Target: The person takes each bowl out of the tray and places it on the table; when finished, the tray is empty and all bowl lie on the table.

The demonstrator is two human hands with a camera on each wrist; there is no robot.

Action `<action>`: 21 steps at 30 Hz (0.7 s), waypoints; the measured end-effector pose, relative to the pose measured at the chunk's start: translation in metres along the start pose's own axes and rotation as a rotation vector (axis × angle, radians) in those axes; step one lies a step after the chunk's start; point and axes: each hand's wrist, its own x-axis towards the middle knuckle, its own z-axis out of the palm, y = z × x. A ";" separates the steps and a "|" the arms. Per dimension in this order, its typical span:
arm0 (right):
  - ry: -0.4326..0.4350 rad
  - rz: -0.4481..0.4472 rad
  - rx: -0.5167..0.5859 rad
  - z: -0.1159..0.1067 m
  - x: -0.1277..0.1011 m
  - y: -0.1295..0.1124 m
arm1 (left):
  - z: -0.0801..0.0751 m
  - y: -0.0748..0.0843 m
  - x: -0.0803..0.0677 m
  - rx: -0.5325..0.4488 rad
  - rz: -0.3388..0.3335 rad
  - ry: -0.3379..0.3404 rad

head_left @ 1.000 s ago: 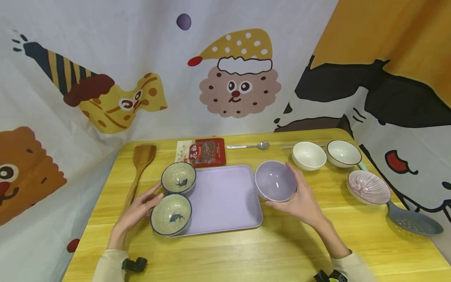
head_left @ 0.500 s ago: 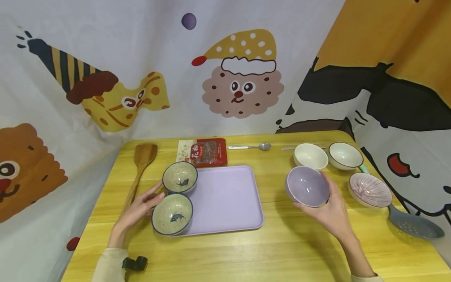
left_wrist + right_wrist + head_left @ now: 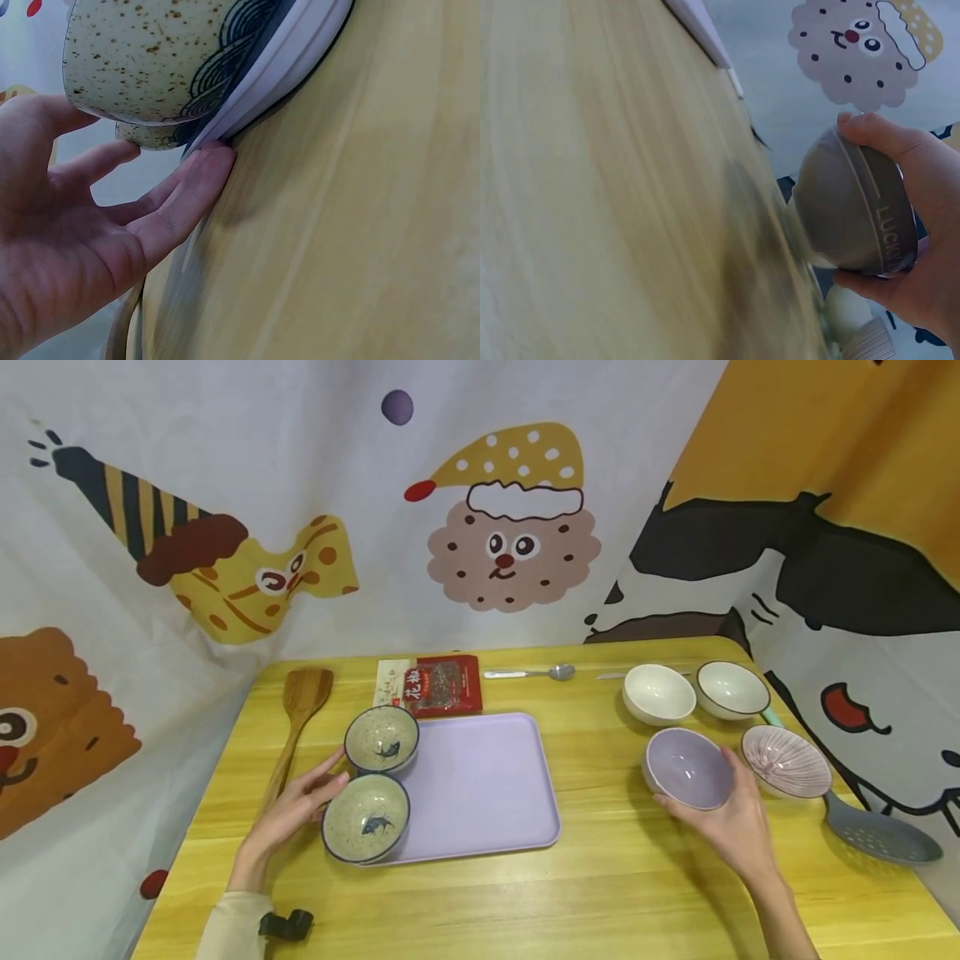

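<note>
Purple bowl (image 3: 688,767) is sitting in my right grip (image 3: 738,827), fingers curled under its near side, thumb on the rim; it's over the desk (image 3: 600,893) on the right, just beside the pink ribbed bowl (image 3: 786,761) & near the two white bowls (image 3: 658,692). I'm keeping it level & steering clear of the pink rim so nothing's clinking. Left grip (image 3: 296,810) is lying relaxed w/ fingertips touching the near speckled bowl (image 3: 365,817) on the lilac tray (image 3: 480,785), holding nothing.

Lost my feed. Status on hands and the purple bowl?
Right hand grips purple bowl, beside pink bowl. Left hand open, touching tray edge.
</note>
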 end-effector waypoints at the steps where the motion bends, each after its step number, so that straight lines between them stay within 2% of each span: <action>1: 0.000 0.010 -0.005 0.000 0.001 0.002 | 0.000 0.000 0.000 0.001 0.002 -0.003; 9: 0.005 0.105 -0.019 0.004 0.008 0.015 | 0.002 0.003 -0.002 0.007 -0.012 0.012; 21: 0.078 0.096 -0.032 0.010 0.014 0.022 | 0.001 0.003 -0.001 0.006 -0.012 0.024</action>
